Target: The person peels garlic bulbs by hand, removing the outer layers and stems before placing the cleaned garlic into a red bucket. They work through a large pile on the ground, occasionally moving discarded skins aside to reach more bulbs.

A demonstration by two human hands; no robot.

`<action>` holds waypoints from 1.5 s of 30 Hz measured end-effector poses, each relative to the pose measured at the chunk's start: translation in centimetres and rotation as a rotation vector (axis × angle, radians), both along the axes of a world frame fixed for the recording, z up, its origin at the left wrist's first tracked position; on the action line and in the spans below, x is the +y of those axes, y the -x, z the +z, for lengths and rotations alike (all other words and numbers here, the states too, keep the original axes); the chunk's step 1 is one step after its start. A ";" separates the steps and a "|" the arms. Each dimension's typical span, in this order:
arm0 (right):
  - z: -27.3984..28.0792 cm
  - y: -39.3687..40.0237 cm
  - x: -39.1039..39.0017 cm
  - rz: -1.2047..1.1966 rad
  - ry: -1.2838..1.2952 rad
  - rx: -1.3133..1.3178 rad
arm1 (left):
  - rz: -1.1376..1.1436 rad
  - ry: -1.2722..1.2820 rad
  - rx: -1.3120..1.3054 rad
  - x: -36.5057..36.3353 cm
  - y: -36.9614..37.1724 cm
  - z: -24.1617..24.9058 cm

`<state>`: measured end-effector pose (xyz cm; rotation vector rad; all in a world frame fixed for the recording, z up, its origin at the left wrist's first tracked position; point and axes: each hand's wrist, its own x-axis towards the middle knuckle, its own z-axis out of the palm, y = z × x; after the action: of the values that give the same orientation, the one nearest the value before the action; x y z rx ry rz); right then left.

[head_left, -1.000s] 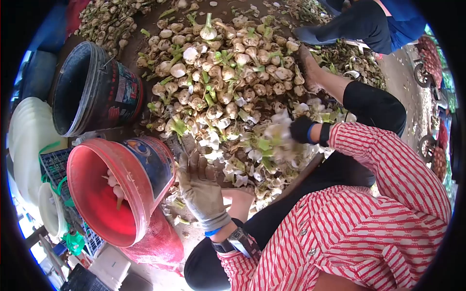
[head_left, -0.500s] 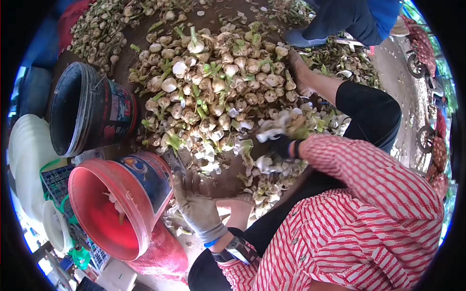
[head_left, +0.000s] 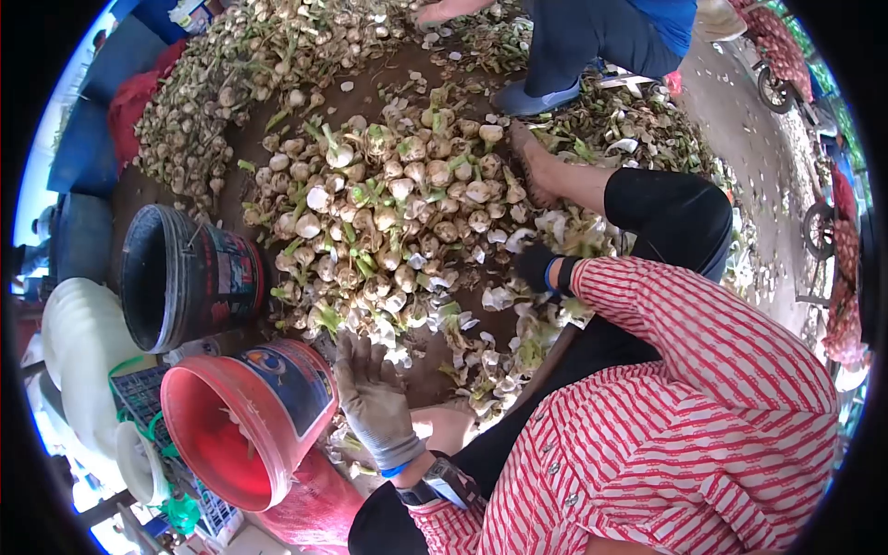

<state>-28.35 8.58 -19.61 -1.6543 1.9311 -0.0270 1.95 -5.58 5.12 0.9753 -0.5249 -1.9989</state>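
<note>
A large heap of garlic bulbs [head_left: 370, 199], some with green stalks, lies on the ground in front of me. My left hand [head_left: 377, 402], in a pale grey-dirty work glove, is at the near edge of the heap with its fingers outstretched and nothing in them. Just left of it, a red bucket [head_left: 277, 476] is tipped toward me, with a few pale bits inside. To the heap's right is my right hand [head_left: 534, 266], in a black glove, close over loose garlic peels [head_left: 495, 301]. Its fingers are dark and blurred, so whether they hold anything I cannot tell.
Behind the red bucket stands a black bucket [head_left: 194, 277]. A second garlic pile [head_left: 199, 120] spreads at the back left. My bare foot [head_left: 535, 166] rests at the heap's right edge. Beyond it is another person's blue shoe [head_left: 536, 98]. Filled red mesh sacks [head_left: 777, 51] stand far right.
The view has shifted, showing more of the back. My right hand has moved left and down toward the peels, and the blurred pale and green stuff beside it is gone. My left hand stays outstretched.
</note>
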 end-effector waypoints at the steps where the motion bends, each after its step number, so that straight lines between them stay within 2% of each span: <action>1: 0.1 1.3 -0.2 -0.051 0.030 -0.003 | -0.033 0.049 0.018 0.2 -0.2 0.5; 6: 1.2 5.9 -2.5 -0.239 0.130 0.030 | 0.004 0.049 0.144 1.1 -0.5 3.3; 8: 1.5 6.8 -2.7 -0.277 0.148 0.036 | -0.011 0.145 -0.010 1.9 0.5 3.3; 9: 1.4 7.2 -3.2 -0.296 0.153 0.040 | -0.003 0.054 0.040 1.8 0.7 2.1; 12: 1.3 10.0 -5.7 -0.397 0.188 0.108 | -0.023 -0.047 -0.033 1.9 2.0 0.6; 13: 1.0 11.1 -6.7 -0.431 0.199 0.147 | -0.058 -0.053 0.002 2.0 2.3 0.4; 14: 0.3 12.3 -8.0 -0.460 0.203 0.188 | -0.028 0.022 -0.147 2.0 2.5 -0.6; 17: -1.4 15.0 -11.6 -0.509 0.178 0.274 | 0.010 0.025 -0.201 1.4 2.3 -3.0; 18: -2.8 14.8 -12.2 -0.516 0.139 0.285 | 0.004 -0.079 -0.148 1.1 2.4 -2.9; 21: -4.6 15.0 -11.7 -0.504 0.100 0.322 | -0.042 -0.077 -0.167 1.3 2.7 -3.7; 23: -5.0 13.8 -10.7 -0.503 0.118 0.308 | -0.113 0.416 -0.464 1.7 3.4 -5.1; 24: -4.8 12.9 -10.3 -0.486 0.175 0.262 | -0.106 0.415 -0.462 1.6 3.7 -5.2; 26: -4.9 10.8 -9.5 -0.463 0.331 0.137 | -0.214 0.130 -0.353 1.4 4.6 -4.8; 27: -5.8 9.6 -9.2 -0.442 0.460 0.035 | -0.373 0.416 -0.561 1.9 4.8 -5.5; 28: -1.1 7.5 -9.9 -0.513 0.423 -0.259 | -0.356 0.277 -0.437 1.8 5.2 -6.0; 30: 8.6 2.8 -11.4 -0.666 0.300 -0.849 | -0.253 0.070 -0.371 1.8 8.0 -3.9; 32: 16.0 -1.3 -11.4 -0.666 0.181 -1.147 | -0.291 0.442 -0.585 2.6 9.2 -3.7; 33: 15.8 -2.8 -11.3 -0.573 0.197 -1.250 | -0.279 0.566 -0.535 2.7 9.4 -3.5; 34: 17.9 -5.1 -11.1 -0.617 0.297 -1.350 | -0.254 0.718 -0.594 2.6 9.6 -3.1; 36: 21.4 -5.7 -9.7 -0.588 0.091 -1.294 | -0.146 0.489 -0.397 3.3 8.9 -3.8; 37: 20.9 -6.0 -9.7 -0.585 0.092 -1.291 | -0.143 0.491 -0.394 3.5 8.6 -3.7; 38: 20.5 -6.3 -9.9 -0.211 0.604 -0.880 | -0.124 0.535 -0.436 3.7 8.4 -2.7; 40: 20.5 -6.6 -9.3 0.175 1.044 -0.400 | -0.103 0.577 -0.473 4.3 8.0 -2.3; 42: 23.9 -7.8 -8.4 -0.258 0.339 -0.932 | -0.093 0.739 -0.591 4.6 7.4 -2.1; 43: 23.0 -8.2 -8.2 -0.229 0.439 -0.943 | -0.070 0.856 -0.674 4.7 7.2 -1.7; 45: 22.9 -8.7 -7.6 -0.250 0.389 -0.989 | -0.094 0.876 -0.700 4.8 6.3 -2.3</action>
<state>-19.66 0.99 3.32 -1.2092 1.3522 -1.1483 -4.34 -0.75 2.77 1.0354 -1.6696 -1.1995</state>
